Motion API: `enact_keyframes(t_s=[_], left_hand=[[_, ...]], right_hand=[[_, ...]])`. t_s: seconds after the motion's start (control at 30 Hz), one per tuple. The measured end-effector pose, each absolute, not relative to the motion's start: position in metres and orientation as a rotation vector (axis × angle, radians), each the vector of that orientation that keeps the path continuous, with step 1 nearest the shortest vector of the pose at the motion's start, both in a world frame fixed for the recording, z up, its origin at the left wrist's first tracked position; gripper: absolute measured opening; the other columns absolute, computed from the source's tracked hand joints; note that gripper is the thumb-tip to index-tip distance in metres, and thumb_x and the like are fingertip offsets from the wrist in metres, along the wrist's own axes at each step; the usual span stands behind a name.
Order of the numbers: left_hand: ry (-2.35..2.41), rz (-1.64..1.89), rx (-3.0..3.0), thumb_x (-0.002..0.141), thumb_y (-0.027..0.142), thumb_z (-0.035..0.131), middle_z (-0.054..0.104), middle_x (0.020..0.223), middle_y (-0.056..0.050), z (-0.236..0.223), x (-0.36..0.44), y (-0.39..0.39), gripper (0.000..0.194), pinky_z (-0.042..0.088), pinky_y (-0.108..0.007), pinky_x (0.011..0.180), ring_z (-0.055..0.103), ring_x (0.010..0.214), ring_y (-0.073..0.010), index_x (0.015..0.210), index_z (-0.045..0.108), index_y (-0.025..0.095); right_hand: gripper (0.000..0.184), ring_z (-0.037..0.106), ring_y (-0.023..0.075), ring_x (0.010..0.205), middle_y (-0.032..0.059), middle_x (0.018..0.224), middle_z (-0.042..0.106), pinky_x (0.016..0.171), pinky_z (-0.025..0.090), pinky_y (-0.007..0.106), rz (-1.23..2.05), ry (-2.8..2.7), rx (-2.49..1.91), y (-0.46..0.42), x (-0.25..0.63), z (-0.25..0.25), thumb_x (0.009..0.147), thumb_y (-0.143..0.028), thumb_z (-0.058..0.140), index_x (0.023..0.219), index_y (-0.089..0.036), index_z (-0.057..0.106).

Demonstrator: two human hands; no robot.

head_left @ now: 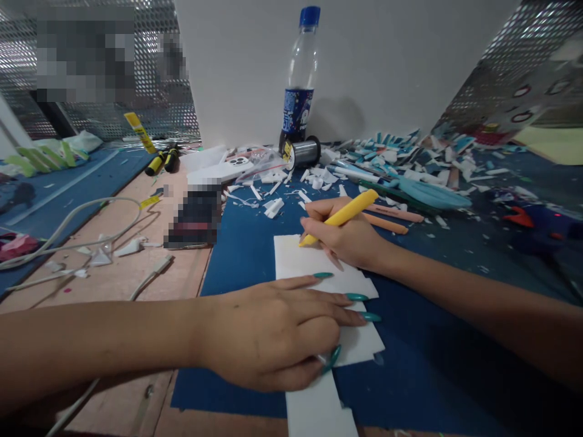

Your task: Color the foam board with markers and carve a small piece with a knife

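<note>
A cut piece of white paper [291, 261] lies on a dark blue mat [246, 243]. Across it rests my left hand [277, 334], its long-nailed fingers spread out and pressing on the sheet. My right hand [350, 237] grips a yellow highlighter [348, 209], tilted, with its tip down at the paper's far edge. Below my left hand a white strip [314, 406] runs toward the near edge of the mat. Two more pens, a pink one [396, 212] and an orange one [385, 223], lie just beyond my right hand.
Behind the mat stand a soda bottle [300, 79] and a wire spool [306, 153]. Paper scraps [410, 155] heap up at the back right. A glue gun [542, 224] is at the right. Leftward lie a phone [195, 213], a white cable [152, 276] and a glue stick [140, 132].
</note>
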State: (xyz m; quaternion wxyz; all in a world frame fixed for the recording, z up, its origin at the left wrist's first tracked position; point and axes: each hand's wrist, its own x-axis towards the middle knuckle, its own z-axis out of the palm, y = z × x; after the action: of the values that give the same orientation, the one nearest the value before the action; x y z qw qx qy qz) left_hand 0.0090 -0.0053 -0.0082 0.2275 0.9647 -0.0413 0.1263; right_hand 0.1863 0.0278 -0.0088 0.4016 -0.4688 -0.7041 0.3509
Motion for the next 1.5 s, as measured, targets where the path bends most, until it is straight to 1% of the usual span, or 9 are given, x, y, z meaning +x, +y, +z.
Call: enact_keyframes(t_s=[0.2,0.33,0.4,0.53,0.63,0.7,1.0,1.27,1.5], left_hand=[[-0.107,0.351,2.649,0.090,0.018,0.040,0.054,0.131,-0.018,-0.009,0.009,-0.005,0.014,0.030,-0.039,0.113,0.041,0.131,-0.0251,0.091,0.052,0.010],[-0.110,0.343,2.642,0.090,0.018,0.041,0.053,0.131,-0.019,-0.010,0.009,-0.006,0.014,0.030,-0.040,0.113,0.040,0.132,-0.0255,0.092,0.052,0.010],[-0.111,0.344,2.645,0.089,0.018,0.041,0.053,0.131,-0.019,-0.010,0.009,-0.006,0.014,0.031,-0.040,0.112,0.040,0.132,-0.0258,0.092,0.052,0.009],[-0.112,0.369,2.646,0.089,0.018,0.040,0.054,0.130,-0.019,-0.010,0.008,-0.006,0.014,0.033,-0.040,0.111,0.043,0.130,-0.0265,0.092,0.052,0.009],[-0.116,0.371,2.648,0.090,0.018,0.040,0.055,0.129,-0.019,-0.011,0.008,-0.006,0.016,0.032,-0.040,0.112,0.043,0.130,-0.0262,0.092,0.052,0.009],[-0.121,0.377,2.651,0.090,0.019,0.039,0.055,0.129,-0.019,-0.011,0.008,-0.006,0.016,0.031,-0.039,0.112,0.042,0.130,-0.0259,0.092,0.052,0.010],[-0.113,0.356,2.641,0.089,0.017,0.039,0.054,0.130,-0.019,-0.010,0.010,-0.005,0.016,0.030,-0.038,0.113,0.042,0.131,-0.0262,0.093,0.053,0.008],[-0.120,0.360,2.646,0.091,0.019,0.038,0.054,0.130,-0.018,-0.012,0.008,-0.004,0.017,0.029,-0.037,0.114,0.040,0.132,-0.0253,0.092,0.052,0.010],[-0.128,0.380,2.658,0.090,0.019,0.037,0.055,0.129,-0.019,-0.012,0.009,-0.004,0.017,0.031,-0.037,0.113,0.043,0.130,-0.0259,0.090,0.052,0.010]], right_hand=[[0.038,0.027,0.0041,0.037,-0.0081,0.040,0.025,0.039,0.024,0.021,0.890,-1.803,-1.172,0.028,0.188,-0.007,0.070,-0.005,0.050,0.045,-0.020,0.024],[0.039,0.026,0.0035,0.035,-0.0083,0.038,0.026,0.037,0.022,0.021,0.959,-1.792,-1.153,0.027,0.189,-0.008,0.072,-0.007,0.050,0.045,-0.020,0.025],[0.040,0.027,0.0037,0.033,-0.0084,0.037,0.028,0.037,0.024,0.021,0.993,-1.761,-1.155,0.026,0.189,-0.007,0.075,-0.008,0.052,0.046,-0.020,0.026],[0.041,0.032,0.0048,0.032,-0.0078,0.038,0.035,0.037,0.030,0.021,0.938,-1.624,-1.175,0.022,0.186,-0.005,0.084,-0.021,0.055,0.050,-0.020,0.031],[0.042,0.038,0.0053,0.033,-0.0067,0.039,0.041,0.035,0.029,0.020,0.935,-1.662,-1.186,0.020,0.184,-0.005,0.085,-0.034,0.060,0.053,-0.020,0.036],[0.041,0.039,0.0056,0.034,-0.0063,0.040,0.044,0.034,0.027,0.020,0.966,-1.701,-1.200,0.020,0.183,-0.006,0.084,-0.037,0.061,0.055,-0.019,0.039],[0.039,0.041,0.0059,0.035,-0.0073,0.038,0.043,0.038,0.028,0.020,0.953,-1.765,-1.217,0.021,0.183,-0.009,0.087,-0.032,0.057,0.056,-0.019,0.038],[0.042,0.041,0.0048,0.037,-0.0078,0.040,0.041,0.046,0.036,0.021,0.844,-1.928,-1.165,0.021,0.184,-0.007,0.088,-0.029,0.056,0.052,-0.018,0.037],[0.041,0.033,0.0040,0.033,-0.0095,0.039,0.036,0.037,0.026,0.021,1.012,-1.932,-1.127,0.018,0.182,-0.002,0.086,-0.032,0.059,0.054,-0.019,0.036]])
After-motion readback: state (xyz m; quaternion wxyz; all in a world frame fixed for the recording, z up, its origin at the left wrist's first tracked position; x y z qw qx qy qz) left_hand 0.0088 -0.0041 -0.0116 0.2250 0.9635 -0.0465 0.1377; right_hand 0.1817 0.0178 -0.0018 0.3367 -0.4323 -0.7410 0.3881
